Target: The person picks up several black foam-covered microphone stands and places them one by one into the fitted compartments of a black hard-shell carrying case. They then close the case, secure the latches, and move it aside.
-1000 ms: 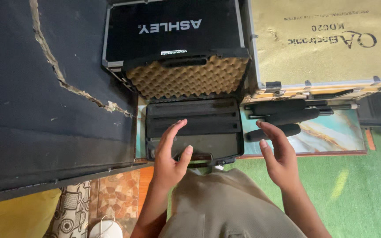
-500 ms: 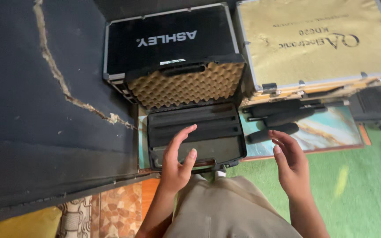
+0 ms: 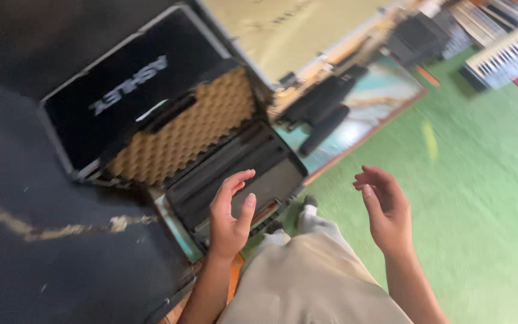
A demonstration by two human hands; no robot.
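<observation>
An open black carrying case (image 3: 235, 171) lies on the floor in front of me, its lid lined with tan egg-crate foam (image 3: 181, 129) and its base fitted with dark foam slots. My left hand (image 3: 230, 210) hovers over the near edge of the case base, fingers apart, holding nothing. My right hand (image 3: 385, 207) is raised over the green floor to the right of the case, fingers loosely curled and empty. My knee in beige trousers (image 3: 310, 282) fills the bottom centre. The picture is blurred by motion.
A second black case (image 3: 121, 90) stands behind the open lid. A large dark panel (image 3: 31, 240) with a pale crack fills the left. Black microphones (image 3: 322, 120) lie on a patterned board right of the case, under a gold-lidded case (image 3: 277, 33). A keyboard (image 3: 505, 48) sits far right.
The view has swung and tilted to the right, bringing green floor and a keyboard into sight. Both hands have lifted away from the case, the right one moving out over the floor.
</observation>
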